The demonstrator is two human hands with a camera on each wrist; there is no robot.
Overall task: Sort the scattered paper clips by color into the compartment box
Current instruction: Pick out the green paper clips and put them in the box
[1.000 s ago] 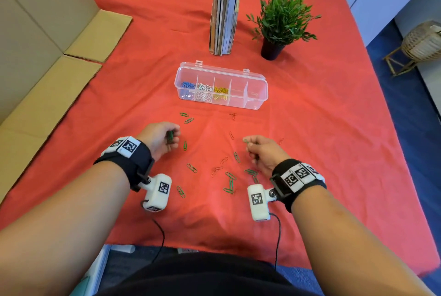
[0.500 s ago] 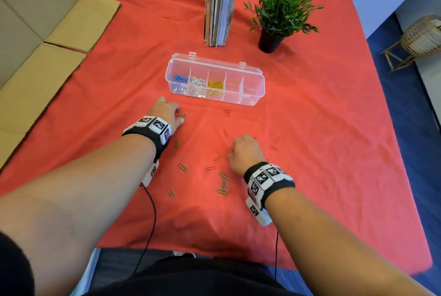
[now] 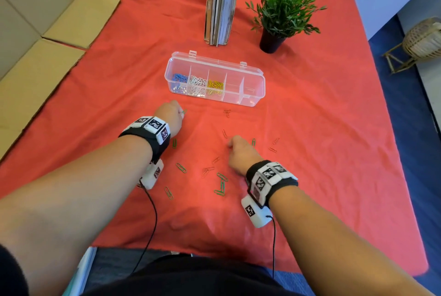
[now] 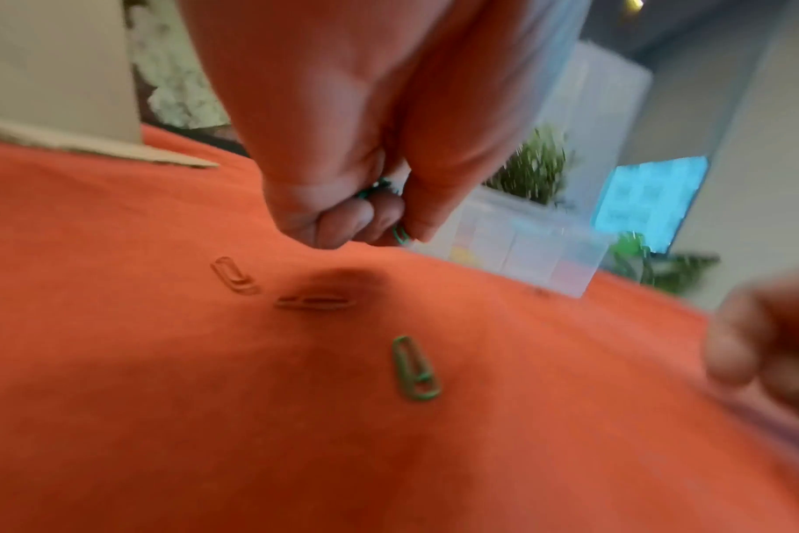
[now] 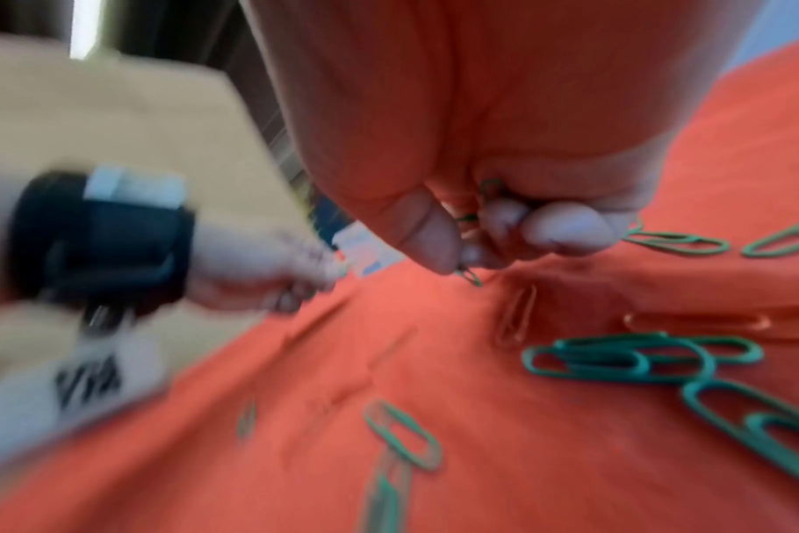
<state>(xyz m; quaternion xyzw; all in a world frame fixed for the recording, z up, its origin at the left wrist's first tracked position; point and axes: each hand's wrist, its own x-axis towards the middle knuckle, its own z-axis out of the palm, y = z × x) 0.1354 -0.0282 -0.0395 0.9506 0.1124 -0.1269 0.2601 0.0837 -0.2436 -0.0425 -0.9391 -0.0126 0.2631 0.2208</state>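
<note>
A clear compartment box (image 3: 253,95) stands open on the red cloth, with blue, white and yellow clips in its three left compartments; the right ones look bare. Green clips (image 3: 220,184) and red clips (image 3: 226,112) lie scattered in front of it. My left hand (image 3: 170,117) is curled just left of the box front, pinching green paper clips (image 4: 400,234) between thumb and fingers. My right hand (image 3: 239,152) is curled low over the cloth among the loose clips, holding green paper clips (image 5: 468,276) in its fingers. One green clip (image 4: 413,368) lies below my left hand.
Upright books (image 3: 220,2) and a potted plant (image 3: 281,9) stand behind the box. Flattened cardboard (image 3: 35,40) covers the left side. The table's right edge (image 3: 405,164) drops to a blue floor with a wicker stool (image 3: 422,40).
My left hand has moved forward from the clip scatter to near the box front, keeping its green clips. My right hand has turned palm down and shifted forward over the scattered clips.
</note>
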